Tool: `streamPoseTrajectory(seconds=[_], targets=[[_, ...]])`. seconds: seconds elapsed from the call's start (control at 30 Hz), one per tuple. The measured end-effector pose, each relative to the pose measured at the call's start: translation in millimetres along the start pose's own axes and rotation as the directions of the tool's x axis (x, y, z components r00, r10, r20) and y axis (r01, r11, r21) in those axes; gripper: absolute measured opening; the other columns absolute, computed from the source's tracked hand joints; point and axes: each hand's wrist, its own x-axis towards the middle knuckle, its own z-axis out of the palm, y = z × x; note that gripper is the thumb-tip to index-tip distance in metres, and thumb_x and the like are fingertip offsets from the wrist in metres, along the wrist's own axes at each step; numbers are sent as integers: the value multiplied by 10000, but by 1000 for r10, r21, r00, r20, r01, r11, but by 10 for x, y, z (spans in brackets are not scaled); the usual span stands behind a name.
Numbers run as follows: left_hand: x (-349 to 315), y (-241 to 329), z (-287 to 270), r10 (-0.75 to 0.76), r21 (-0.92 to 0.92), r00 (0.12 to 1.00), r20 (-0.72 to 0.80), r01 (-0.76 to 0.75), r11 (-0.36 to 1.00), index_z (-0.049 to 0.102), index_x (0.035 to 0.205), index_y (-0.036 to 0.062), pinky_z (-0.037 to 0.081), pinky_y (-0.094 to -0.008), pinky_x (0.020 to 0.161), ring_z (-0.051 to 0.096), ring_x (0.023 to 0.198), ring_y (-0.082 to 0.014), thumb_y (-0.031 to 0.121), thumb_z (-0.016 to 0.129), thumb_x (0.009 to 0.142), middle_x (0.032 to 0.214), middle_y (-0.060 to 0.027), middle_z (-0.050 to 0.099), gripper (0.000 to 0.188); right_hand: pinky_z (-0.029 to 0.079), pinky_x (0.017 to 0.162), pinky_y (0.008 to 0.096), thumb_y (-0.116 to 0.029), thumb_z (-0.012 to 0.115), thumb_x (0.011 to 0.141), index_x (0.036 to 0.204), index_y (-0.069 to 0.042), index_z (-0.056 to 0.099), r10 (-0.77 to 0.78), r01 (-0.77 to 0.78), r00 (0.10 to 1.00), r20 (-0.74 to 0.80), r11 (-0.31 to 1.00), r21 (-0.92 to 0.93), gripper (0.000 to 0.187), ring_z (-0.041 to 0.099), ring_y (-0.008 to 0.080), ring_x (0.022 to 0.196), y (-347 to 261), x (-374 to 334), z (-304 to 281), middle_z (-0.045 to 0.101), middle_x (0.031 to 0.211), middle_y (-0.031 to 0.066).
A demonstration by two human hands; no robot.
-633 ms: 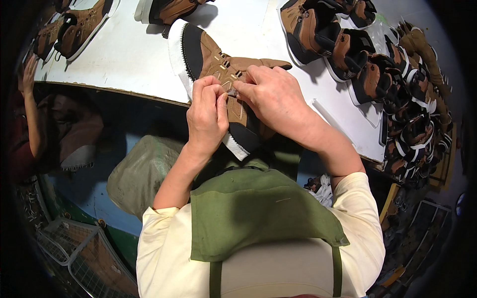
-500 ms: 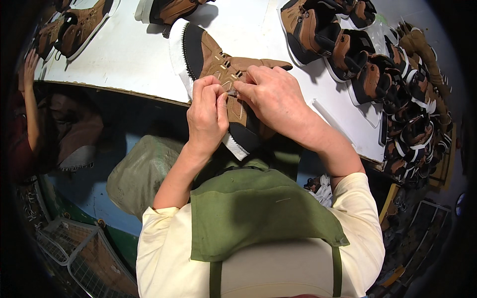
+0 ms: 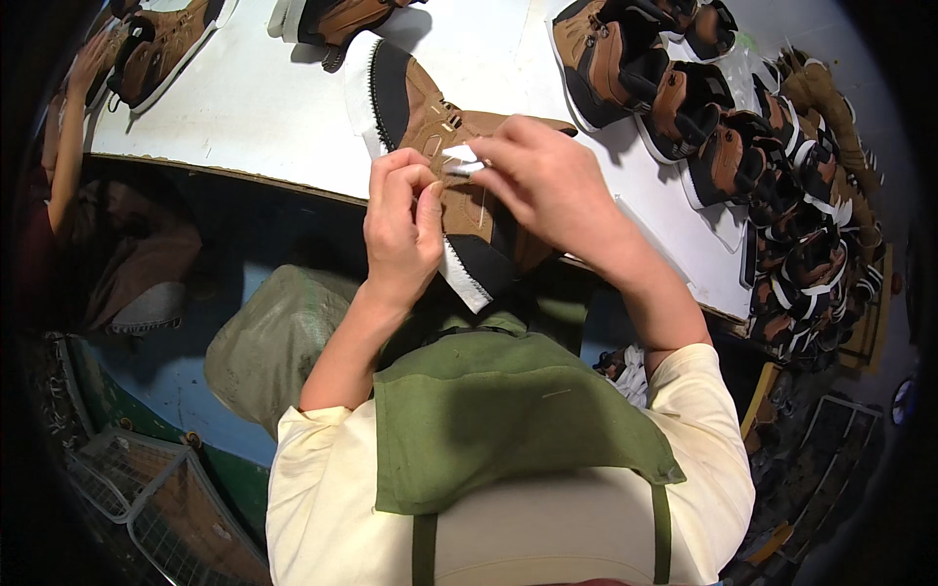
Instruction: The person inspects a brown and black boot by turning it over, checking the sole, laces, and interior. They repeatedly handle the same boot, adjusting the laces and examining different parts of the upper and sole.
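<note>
- Brown-and-black boot [image 3: 465,213]: upper centre of the frame, lying beneath both hands, its white edging [image 3: 467,277] showing at either end, with dark teeth along it.
- Left hand [image 3: 401,210]: centre of the frame, fingers curled and thumb drawn in against the boot; whether it grips the boot or merely presses on it, I cannot tell.
- Right hand [image 3: 552,186]: just right of centre, thumb and forefinger pinching a small white pointed piece [image 3: 461,159] over the boot's side.
- Lettering: pale stitching makes a looped outline on the boot's side; the small pale marks on the row of boots [image 3: 699,98], upper right, are too tiny to read.
- White table [image 3: 264,107]: across the top, carrying that row, a further boot [image 3: 354,21] at the top edge left of centre, and another [image 3: 161,54] in the upper left.
- Another person's hand [image 3: 90,61]: far upper left, beside the boot there.
- Green apron [image 3: 518,410]: lower centre, on the person's front.
- Grey-green sack [image 3: 278,342]: left of the apron.
- Wire basket [image 3: 195,523]: lower left corner.
</note>
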Motion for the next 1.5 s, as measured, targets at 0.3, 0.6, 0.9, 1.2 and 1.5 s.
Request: streamPoseTrajectory(seconds=[0.3, 0.6, 0.9, 1.2, 1.5], targets=[[-479, -114, -614, 38, -93, 962, 271, -13, 996, 540, 805, -7, 478, -324, 638, 594, 788, -261, -72, 625, 743, 904, -156, 593, 124, 319, 548, 193, -270, 727, 843, 676, -60, 547, 617, -564, 769, 168, 532, 631, 324, 372, 31, 609, 518, -450, 36, 448, 649, -73], [-419, -8, -722, 62, -129, 939, 339, -18, 991, 537, 746, -8, 467, -309, 650, 578, 717, -263, -95, 615, 655, 821, -135, 597, 148, 310, 555, 171, -254, 683, 876, 953, -32, 664, 615, -620, 710, 343, 315, 719, 235, 441, 9, 630, 479, -406, 105, 547, 734, -68], [227, 11, -324, 95, 72, 955, 282, -120, 990, 633, 942, -11, 520, -308, 617, 631, 707, -234, -46, 681, 771, 904, -112, 622, 180, 490, 778, 238, -145, 774, 761, 1040, 5, 626, 502, -609, 681, 533, -17, 793, 349, 618, 101, 821, 566, -387, 138, 653, 892, 40], [371, -65, -263, 120, 170, 894, 432, -211, 963, 624, 934, -5, 520, -340, 623, 636, 736, -281, -30, 673, 781, 867, -109, 604, 162, 493, 786, 254, -120, 769, 731, 1046, 28, 626, 512, -593, 685, 518, -20, 805, 377, 616, 119, 807, 506, -360, 164, 653, 903, 67], [525, -30, -330, 222, 204, 754, 618, -427, 881, 544, 776, -6, 512, -363, 601, 589, 723, -268, -13, 585, 746, 775, -110, 505, 52, 499, 813, 278, -92, 753, 723, 1049, 33, 614, 473, -612, 697, 540, 0, 791, 376, 621, 128, 821, 515, -370, 202, 653, 946, 83]])
